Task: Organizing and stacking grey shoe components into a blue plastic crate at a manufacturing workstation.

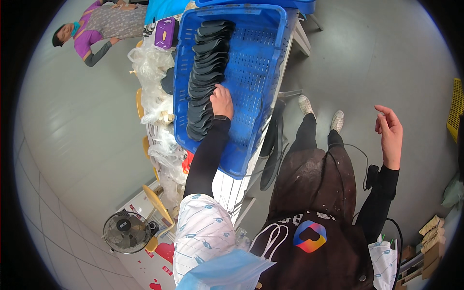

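My left hand (222, 102) reaches into a big blue plastic crate (256, 67). Its fingertips touch the right edge of a row of thin, dark, curved pieces (208, 72), packed one behind another along the crate's left side. The thumb and fingers look slightly apart, and no piece is lifted from the row. What exactly the pieces are, I cannot tell. Out to the right, my right hand (390, 135) hangs over the floor with nothing in it, its index finger stretched and the others loosely bent.
Clear plastic bags (152, 72) and a purple box (166, 33) lie left of the crate on the table. Yellow chairs (157, 203) and a fan (126, 232) stand beyond. Another person (111, 24) is at the upper left. A cable (360, 147) hangs by my right arm.
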Motion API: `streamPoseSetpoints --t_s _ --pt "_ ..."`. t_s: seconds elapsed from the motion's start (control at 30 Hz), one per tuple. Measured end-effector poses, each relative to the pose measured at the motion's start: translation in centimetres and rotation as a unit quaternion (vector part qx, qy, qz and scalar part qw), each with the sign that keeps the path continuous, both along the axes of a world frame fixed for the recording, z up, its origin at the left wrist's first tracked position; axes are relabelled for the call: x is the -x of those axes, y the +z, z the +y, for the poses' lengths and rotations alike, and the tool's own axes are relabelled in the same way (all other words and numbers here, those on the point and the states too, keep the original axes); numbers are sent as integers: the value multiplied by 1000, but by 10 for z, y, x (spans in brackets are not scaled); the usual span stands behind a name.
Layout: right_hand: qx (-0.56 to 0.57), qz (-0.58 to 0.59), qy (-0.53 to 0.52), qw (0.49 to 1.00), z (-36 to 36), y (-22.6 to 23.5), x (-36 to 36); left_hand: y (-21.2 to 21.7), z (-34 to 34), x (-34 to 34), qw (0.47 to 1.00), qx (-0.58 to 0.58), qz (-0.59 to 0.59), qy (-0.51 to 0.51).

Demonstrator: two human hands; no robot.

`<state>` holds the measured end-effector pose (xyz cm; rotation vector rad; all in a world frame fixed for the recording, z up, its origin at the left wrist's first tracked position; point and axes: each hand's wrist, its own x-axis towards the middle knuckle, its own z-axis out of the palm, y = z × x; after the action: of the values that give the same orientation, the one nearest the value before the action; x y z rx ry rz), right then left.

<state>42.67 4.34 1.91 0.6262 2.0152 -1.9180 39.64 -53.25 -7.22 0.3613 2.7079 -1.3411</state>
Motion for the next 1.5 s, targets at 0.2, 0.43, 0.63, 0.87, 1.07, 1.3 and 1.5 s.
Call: streamPoseSetpoints --t_s 0.2,0.43,0.63,0.87,1.07,1.3,1.5 --pt "2 0 4 1000 0 1 2 -5 -7 4 999 10 -21 44" --pt "9 2 -5 1000 5 -2 2 -4 0 13 1000 -6 -15 16" --pt "6 6 -6 1000 11 1 1 1 6 23 1000 -17 8 -15" --pt "2 4 -15 1000 16 1 -1 9 28 38 996 -62 -10 -63" --pt "19 12 -16 1000 18 -1 0 3 25 51 999 -30 -18 19" --pt "-3 1 -5 1000 35 -2 0 -7 20 70 999 -20 38 2" --pt "-31 -13 -3 999 53 -4 -3 -8 42 86 995 -50 57 -58"
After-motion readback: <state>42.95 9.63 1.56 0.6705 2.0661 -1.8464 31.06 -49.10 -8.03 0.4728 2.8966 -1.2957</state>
